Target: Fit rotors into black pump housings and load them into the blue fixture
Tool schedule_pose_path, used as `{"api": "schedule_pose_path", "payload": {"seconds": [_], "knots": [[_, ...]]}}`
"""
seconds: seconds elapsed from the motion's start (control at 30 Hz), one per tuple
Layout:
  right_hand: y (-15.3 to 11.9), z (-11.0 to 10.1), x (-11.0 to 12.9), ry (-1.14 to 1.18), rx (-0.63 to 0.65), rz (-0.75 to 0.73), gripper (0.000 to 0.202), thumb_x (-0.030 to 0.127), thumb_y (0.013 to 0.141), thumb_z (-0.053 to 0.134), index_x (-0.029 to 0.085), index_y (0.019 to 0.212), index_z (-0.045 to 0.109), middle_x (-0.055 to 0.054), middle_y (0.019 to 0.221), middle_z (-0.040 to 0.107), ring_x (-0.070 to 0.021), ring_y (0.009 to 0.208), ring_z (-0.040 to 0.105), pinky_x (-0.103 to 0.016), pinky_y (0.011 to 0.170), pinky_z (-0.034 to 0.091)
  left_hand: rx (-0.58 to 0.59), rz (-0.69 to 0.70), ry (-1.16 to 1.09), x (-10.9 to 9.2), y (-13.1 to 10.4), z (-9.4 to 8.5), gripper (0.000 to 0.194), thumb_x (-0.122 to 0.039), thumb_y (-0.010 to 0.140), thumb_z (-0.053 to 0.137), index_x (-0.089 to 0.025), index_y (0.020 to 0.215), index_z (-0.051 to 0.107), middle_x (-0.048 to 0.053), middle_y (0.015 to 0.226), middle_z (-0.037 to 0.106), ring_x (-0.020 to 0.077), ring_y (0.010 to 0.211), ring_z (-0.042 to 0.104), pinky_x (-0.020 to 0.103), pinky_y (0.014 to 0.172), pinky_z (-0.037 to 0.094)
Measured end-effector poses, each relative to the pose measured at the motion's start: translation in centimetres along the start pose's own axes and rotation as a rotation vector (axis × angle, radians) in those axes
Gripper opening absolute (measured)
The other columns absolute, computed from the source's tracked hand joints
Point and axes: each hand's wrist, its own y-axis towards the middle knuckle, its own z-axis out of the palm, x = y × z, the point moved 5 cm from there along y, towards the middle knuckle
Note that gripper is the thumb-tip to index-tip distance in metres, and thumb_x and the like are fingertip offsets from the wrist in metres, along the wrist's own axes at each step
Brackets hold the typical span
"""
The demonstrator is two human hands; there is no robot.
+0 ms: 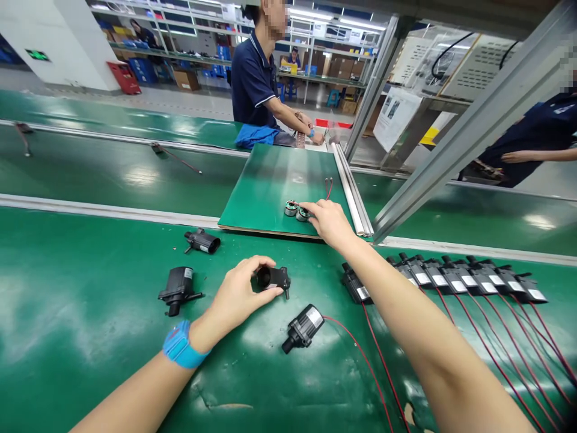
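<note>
My left hand (pixel 241 288) has its thumb and fingers closed around a black pump housing (pixel 280 278), whose round open end faces the palm. Farther forward, my right hand (pixel 331 219) reaches over a raised green board (pixel 274 180), fingertips on a round motor core (pixel 302 214) with a green circuit face. A second motor core (pixel 291 208) sits right beside it, and thin red wires (pixel 329 187) stick up behind my fingers. Nearer me lies a black pump (pixel 306 328) with a red wire. Two more black housings, one upper (pixel 202 240) and one lower (pixel 177 288), lie left of my left hand.
Several black pumps (pixel 469 276) with white labels stand in a row at right, their red wires trailing toward me. A slanted metal post (pixel 451 138) rises beyond my right arm. A conveyor belt (pixel 112 168) runs behind the bench, and a co-worker (pixel 255 78) sits across it.
</note>
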Motion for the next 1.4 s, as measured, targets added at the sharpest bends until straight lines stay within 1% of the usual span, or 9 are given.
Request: {"api": "schedule_pose_path", "payload": {"seconds": [0.1, 0.27, 0.4, 0.5, 0.63, 0.83, 1.07, 1.17, 1.4], "knots": [[-0.9, -0.5, 0.8, 0.083, -0.022, -0.010, 0.040, 0.013, 0.094, 0.055, 0.021, 0.133, 0.059, -0.008, 0.103, 0.061, -0.0217, 0.099, 0.056, -0.033, 0.090, 0.043, -0.089, -0.087, -0.208, 0.1, -1.2, -0.2, 0.055, -0.031, 0.076, 0.081, -0.025, 0.124, 0.057, 0.004, 0.113, 0.070, 0.0216, 0.100, 0.068, 0.037, 0.089, 0.055], [-5.3, -3.7, 3.6, 0.393, -0.016, -0.036, 0.036, 0.026, 0.087, 0.073, 0.021, 0.122, 0.064, -0.002, 0.095, 0.056, -0.0145, 0.079, 0.057, -0.027, 0.077, 0.047, -0.038, -0.026, -0.279, -0.9, -1.6, 0.9, 0.042, -0.025, 0.075, 0.081, -0.025, 0.114, 0.065, 0.004, 0.112, 0.071, 0.0232, 0.103, 0.068, 0.038, 0.091, 0.055], [-8.9, -6.1, 7.0, 0.561, 0.072, -0.147, 0.039, 0.034, 0.082, 0.080, 0.024, 0.117, 0.066, 0.000, 0.092, 0.058, -0.0134, 0.079, 0.058, -0.024, 0.074, 0.047, -0.020, -0.020, -0.320, -1.2, -1.8, 1.6, 0.044, -0.026, 0.076, 0.081, -0.025, 0.115, 0.061, 0.002, 0.109, 0.072, 0.0210, 0.097, 0.070, 0.035, 0.086, 0.057], [-10.3, -6.3, 8.7, 0.493, 0.181, -0.196, 0.039, 0.030, 0.084, 0.078, 0.023, 0.120, 0.064, -0.002, 0.097, 0.060, -0.0139, 0.081, 0.060, -0.025, 0.072, 0.048, -0.014, -0.011, -0.358, -1.1, -2.0, 2.0, 0.048, -0.030, 0.079, 0.080, -0.027, 0.121, 0.057, 0.001, 0.114, 0.071, 0.0194, 0.101, 0.069, 0.033, 0.090, 0.057], [-10.8, -5.5, 9.5, 0.298, 0.234, -0.226, 0.034, 0.029, 0.087, 0.074, 0.021, 0.119, 0.064, -0.002, 0.094, 0.060, -0.0144, 0.074, 0.060, -0.026, 0.065, 0.045, -0.019, 0.006, -0.394, -1.1, -2.3, 2.3, 0.059, -0.030, 0.080, 0.080, -0.029, 0.130, 0.049, 0.001, 0.123, 0.068, 0.0186, 0.112, 0.067, 0.033, 0.097, 0.056], [-10.3, -4.4, 9.3, 0.357, 0.221, -0.207, 0.048, 0.054, 0.082, 0.073, 0.022, 0.117, 0.063, -0.003, 0.098, 0.064, -0.0170, 0.083, 0.065, -0.027, 0.069, 0.047, -0.047, 0.035, -0.412, -1.0, -2.4, 2.1, 0.068, -0.028, 0.078, 0.081, -0.027, 0.133, 0.039, 0.005, 0.117, 0.070, 0.0216, 0.110, 0.069, 0.036, 0.094, 0.058], [-10.6, -4.0, 9.7, 0.301, 0.265, -0.259, 0.038, 0.048, 0.087, 0.072, 0.028, 0.118, 0.063, -0.001, 0.100, 0.064, -0.0153, 0.081, 0.063, -0.026, 0.064, 0.042, -0.098, 0.296, -0.197, -1.7, -2.9, 1.6, 0.027, -0.022, 0.094, 0.064, -0.027, 0.117, 0.051, 0.007, 0.124, 0.064, 0.0189, 0.110, 0.067, 0.031, 0.090, 0.057], [-10.7, -4.2, 10.2, 0.237, 0.226, -0.268, 0.037, 0.047, 0.091, 0.067, 0.030, 0.123, 0.062, -0.001, 0.100, 0.063, -0.0145, 0.080, 0.062, -0.025, 0.061, 0.039, -0.113, 0.366, -0.075, -2.0, -3.3, 1.2, 0.022, -0.018, 0.096, 0.059, -0.028, 0.115, 0.059, 0.008, 0.134, 0.057, 0.0184, 0.113, 0.064, 0.029, 0.092, 0.055], [-10.2, -3.8, 9.9, 0.022, 0.241, -0.242, 0.042, 0.059, 0.095, 0.054, 0.030, 0.124, 0.062, -0.002, 0.091, 0.062, -0.0163, 0.075, 0.060, -0.028, 0.054, 0.030, 0.085, 0.262, -0.053, -2.4, -1.1, 1.2, 0.019, -0.024, 0.100, 0.048, -0.023, 0.110, 0.064, 0.008, 0.129, 0.058, 0.0192, 0.113, 0.062, 0.031, 0.099, 0.051]]}}
